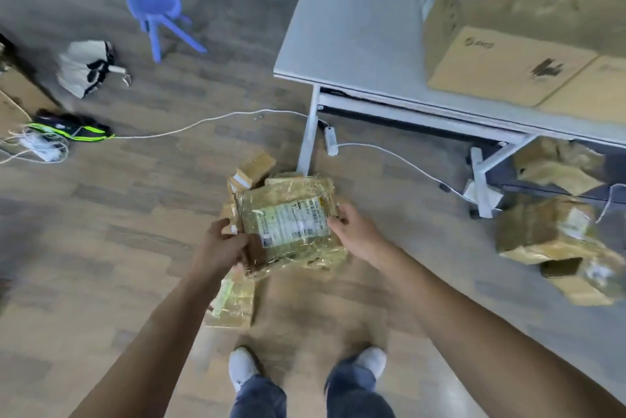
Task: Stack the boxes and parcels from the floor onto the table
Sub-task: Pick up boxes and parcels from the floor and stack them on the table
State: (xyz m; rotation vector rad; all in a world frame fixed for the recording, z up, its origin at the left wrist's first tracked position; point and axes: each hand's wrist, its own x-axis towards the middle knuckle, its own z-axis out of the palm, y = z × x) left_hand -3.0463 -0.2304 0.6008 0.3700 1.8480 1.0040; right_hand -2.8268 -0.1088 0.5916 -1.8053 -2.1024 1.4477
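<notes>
Head view: the left hand (222, 245) and right hand (352, 231) grip opposite sides of a tape-wrapped parcel (291, 224), held above smaller parcels (233, 299) on the floor (101, 231). Cardboard boxes (508, 65) sit on the bench (349, 41) at right.

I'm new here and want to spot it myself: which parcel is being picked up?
Find the grey table, then look at the floor before its front leg. There, both hands hold a flat brown parcel wrapped in clear tape. Unlike the parcels around it, it shows a large white shipping label facing up.
</notes>
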